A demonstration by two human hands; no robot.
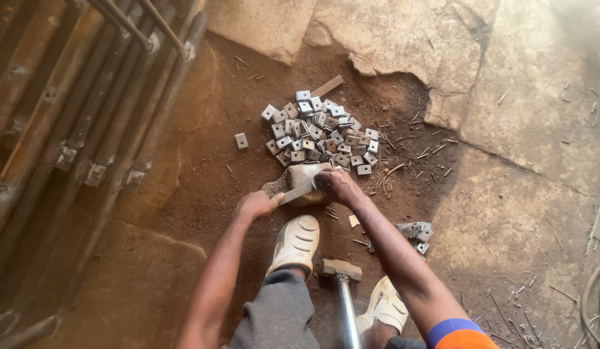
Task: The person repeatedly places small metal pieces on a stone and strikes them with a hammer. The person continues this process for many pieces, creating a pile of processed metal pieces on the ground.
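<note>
While the person crouches over the dirt floor (203, 168), both hands close on a flat metal strip (299, 192) laid across a rough stone block (304, 181). The left hand (256, 205) is clenched on the strip's near end, and the right hand (337, 184) pinches its far end against the stone, likely so the piece stays put on a hard support. Just beyond the stone lies a heap of small square metal plates (322, 132), each with a hole; one stray plate (241, 140) lies apart to the left, and a smaller cluster of plates (416, 231) sits by the right forearm. A sledgehammer (342, 284) rests head-down between the two pale shoes (297, 242), within easy reach. Welded steel frames (86, 116) lean along the left side, and broken concrete slabs (507, 97) border the dirt.
</note>
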